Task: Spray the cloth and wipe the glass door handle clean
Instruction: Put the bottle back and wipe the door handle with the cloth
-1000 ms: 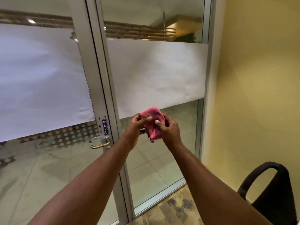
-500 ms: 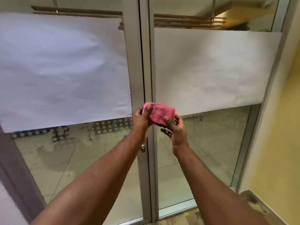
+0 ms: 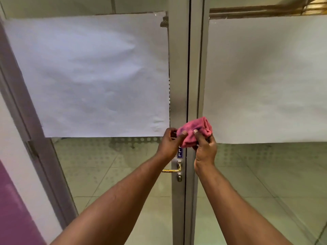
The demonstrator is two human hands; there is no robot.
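Currently both hands, left point(image 3: 168, 142) & right point(image 3: 205, 149), grip pink cloth point(image 3: 196, 129) above handle point(image 3: 172, 170).

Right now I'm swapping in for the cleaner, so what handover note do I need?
Left hand and right hand: both pinch the folded pink cloth, held up before the door frame.
Brass door handle: below the hands, untouched by the cloth, with the keyhole under it.
No spray bottle is in view; whether the cloth is sprayed cannot be told.
Left: bring the cloth down and wipe the handle.
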